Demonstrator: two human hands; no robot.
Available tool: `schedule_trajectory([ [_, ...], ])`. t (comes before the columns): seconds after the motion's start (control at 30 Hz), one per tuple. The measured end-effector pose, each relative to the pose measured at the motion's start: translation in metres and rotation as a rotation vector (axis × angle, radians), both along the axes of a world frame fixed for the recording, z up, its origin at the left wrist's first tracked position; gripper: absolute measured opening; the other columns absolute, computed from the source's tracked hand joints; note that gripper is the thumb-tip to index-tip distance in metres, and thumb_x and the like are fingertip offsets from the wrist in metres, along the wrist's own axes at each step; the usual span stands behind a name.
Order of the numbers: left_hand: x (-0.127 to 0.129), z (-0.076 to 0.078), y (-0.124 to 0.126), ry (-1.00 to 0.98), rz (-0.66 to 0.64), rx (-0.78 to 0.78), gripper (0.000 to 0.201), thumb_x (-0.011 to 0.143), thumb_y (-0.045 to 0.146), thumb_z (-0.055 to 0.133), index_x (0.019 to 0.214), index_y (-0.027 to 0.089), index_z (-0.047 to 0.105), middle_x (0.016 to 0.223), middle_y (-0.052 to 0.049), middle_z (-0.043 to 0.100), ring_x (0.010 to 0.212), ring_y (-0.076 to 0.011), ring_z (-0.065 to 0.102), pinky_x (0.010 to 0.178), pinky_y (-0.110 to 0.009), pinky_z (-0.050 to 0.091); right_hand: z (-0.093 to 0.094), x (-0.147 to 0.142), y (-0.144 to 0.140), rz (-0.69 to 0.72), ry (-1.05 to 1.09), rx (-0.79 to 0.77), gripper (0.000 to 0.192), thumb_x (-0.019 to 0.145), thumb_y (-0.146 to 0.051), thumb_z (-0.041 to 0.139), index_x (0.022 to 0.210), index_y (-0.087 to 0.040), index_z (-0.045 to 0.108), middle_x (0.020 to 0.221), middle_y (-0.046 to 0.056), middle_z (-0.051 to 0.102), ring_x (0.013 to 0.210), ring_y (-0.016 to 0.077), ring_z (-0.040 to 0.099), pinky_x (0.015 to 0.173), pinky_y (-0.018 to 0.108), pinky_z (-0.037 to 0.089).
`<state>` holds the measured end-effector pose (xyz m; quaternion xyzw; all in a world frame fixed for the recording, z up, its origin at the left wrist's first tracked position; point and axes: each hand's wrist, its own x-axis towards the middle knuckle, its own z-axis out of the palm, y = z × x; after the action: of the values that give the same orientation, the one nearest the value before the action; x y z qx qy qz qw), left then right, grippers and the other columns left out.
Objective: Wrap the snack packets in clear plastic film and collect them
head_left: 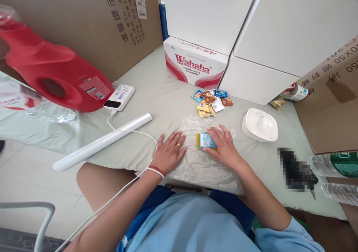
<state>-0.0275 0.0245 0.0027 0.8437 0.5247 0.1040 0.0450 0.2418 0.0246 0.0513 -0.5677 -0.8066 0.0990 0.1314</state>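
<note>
A clear plastic bag (207, 170) is spread flat on the cloth in front of me. On it lies a blue-and-white snack packet (206, 140), with yellow wrapper showing at its edges. My right hand (223, 144) is over its right part, thumb along the near side and index finger along the far side, the other fingers stretched out. My left hand (170, 151) rests palm down at the bag's left edge, fingers spread, holding nothing. Beyond the bag sits a small pile of wrapped snacks (207, 107) in yellow, brown and blue.
A white plastic tub (256, 136) stands to the right. On the left are a white tube-like bar (103, 142), a power bank (119, 97) with a white cable, and a red jug (61, 73). A Wahaha box (195, 67) stands at the back; clear bottles (321, 164) lie far right.
</note>
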Motion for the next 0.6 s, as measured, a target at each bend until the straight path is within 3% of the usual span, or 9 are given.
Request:
schedule_trajectory([
  [0.1, 0.001, 0.0, 0.0, -0.009, 0.002, -0.005, 0.053, 0.105, 0.042, 0.039, 0.157, 0.03, 0.045, 0.165, -0.007, 0.041, 0.153, -0.0299, 0.039, 0.127, -0.063, 0.016, 0.001, -0.005, 0.002, 0.08, -0.12, -0.084, 0.058, 0.102, -0.051, 0.054, 0.154, -0.024, 0.049, 0.146, 0.016, 0.056, 0.155, 0.0406, 0.023, 0.121, 0.075, 0.016],
  [0.3, 0.001, 0.0, 0.0, -0.043, -0.006, -0.005, 0.054, 0.105, 0.043, 0.039, 0.157, 0.03, 0.045, 0.165, -0.008, 0.042, 0.153, -0.0312, 0.039, 0.126, -0.065, 0.017, -0.014, -0.013, -0.002, 0.106, -0.171, 0.016, 0.059, 0.102, -0.049, 0.055, 0.154, -0.024, 0.049, 0.146, 0.018, 0.052, 0.153, 0.0402, 0.024, 0.121, 0.073, 0.015],
  [0.4, 0.0, 0.0, 0.0, -0.039, -0.005, -0.012, 0.054, 0.105, 0.044, 0.038, 0.157, 0.029, 0.045, 0.165, -0.008, 0.042, 0.153, -0.0309, 0.039, 0.126, -0.065, 0.016, -0.02, -0.014, -0.003, 0.106, -0.201, 0.006, 0.055, 0.101, -0.037, 0.058, 0.154, -0.027, 0.049, 0.152, 0.018, 0.047, 0.148, 0.0389, 0.033, 0.121, 0.071, 0.02],
  [0.5, 0.0, -0.001, 0.0, -0.04, -0.003, -0.027, 0.054, 0.106, 0.043, 0.037, 0.157, 0.028, 0.045, 0.165, -0.009, 0.042, 0.154, -0.0301, 0.038, 0.127, -0.065, 0.014, -0.022, -0.009, -0.002, 0.133, -0.217, 0.015, 0.059, 0.097, -0.02, 0.058, 0.155, -0.026, 0.049, 0.145, 0.018, 0.052, 0.138, 0.0344, 0.044, 0.122, 0.065, 0.024],
  [0.6, 0.0, -0.002, 0.0, -0.056, -0.005, -0.031, 0.054, 0.106, 0.044, 0.037, 0.157, 0.028, 0.045, 0.166, -0.009, 0.041, 0.154, -0.0296, 0.037, 0.127, -0.065, 0.012, -0.019, -0.003, -0.001, 0.156, -0.198, 0.067, 0.06, 0.095, -0.014, 0.056, 0.154, -0.023, 0.049, 0.139, 0.018, 0.054, 0.137, 0.0331, 0.044, 0.123, 0.062, 0.023],
])
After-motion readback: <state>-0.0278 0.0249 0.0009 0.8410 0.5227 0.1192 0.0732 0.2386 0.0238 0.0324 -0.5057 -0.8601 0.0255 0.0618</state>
